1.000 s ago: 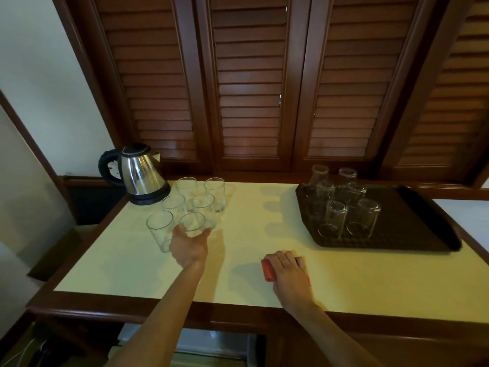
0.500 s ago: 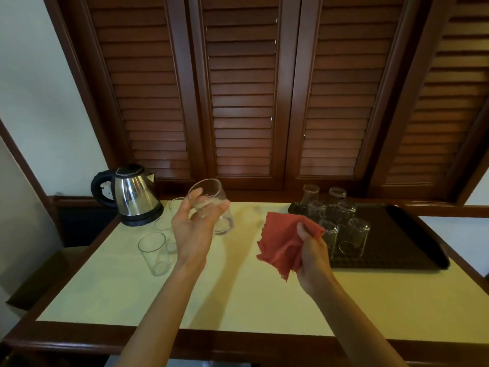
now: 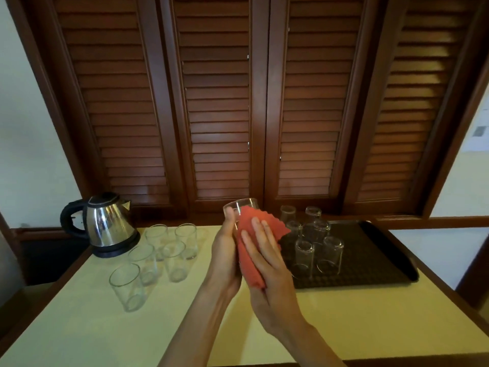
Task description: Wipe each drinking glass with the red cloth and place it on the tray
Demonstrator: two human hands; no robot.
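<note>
Since the earlier frame, the red cloth (image 3: 250, 250) has been pressed by the flat-fingered right hand (image 3: 267, 263) onto the glass (image 3: 239, 207) gripped in the left hand (image 3: 225, 256), while seven glasses (image 3: 304, 254) are seen inverted on the tray (image 3: 370, 260) beyond the right hand and five glasses (image 3: 127, 286) are left unwiped beyond the left.

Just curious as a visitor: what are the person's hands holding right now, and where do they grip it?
The left hand grips a clear drinking glass by its side; the right hand presses a red cloth against it.

Both forearms are bare up to the frame's lower edge, with no sleeve in view. The left hand (image 3: 225, 256) and right hand (image 3: 267, 271) wear no gloves, rings, watch or bands. The fingers (image 3: 258, 234) are slim, with short nails.
</note>
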